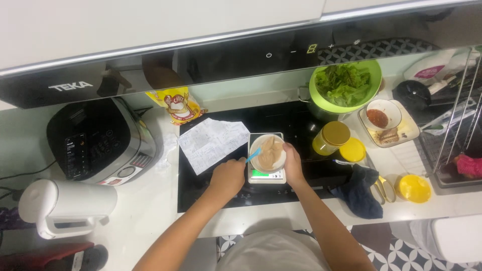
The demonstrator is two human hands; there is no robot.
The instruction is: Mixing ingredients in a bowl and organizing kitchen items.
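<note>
The left hand (228, 176) is curled tight around a small blue spoon (253, 155), and the tip of the spoon dips into a white bowl (267, 153). The right hand (292, 163) wraps around the right side of that bowl and keeps it from sliding. Inside the bowl is a soft brown paste (270, 149). The bowl sits on a little kitchen scale (266, 175), and the scale rests on the black stove top (301, 173).

I think the person is stirring or scooping the paste while the scale weighs it. A good next move looks like a slow, gentle one, so the bowl does not tip off the small scale.

There is not much room. A sheet of paper (213, 143) lies just left of the bowl. A yellow-lidded jar (331, 137) and a loose yellow lid (352, 149) stand close on the right. A dark cloth (360, 193) lies near the front edge of the counter. Further back sits a green bowl of leaves (345, 85). The most open space is the bare stove top in front of the scale, close to the person.
</note>
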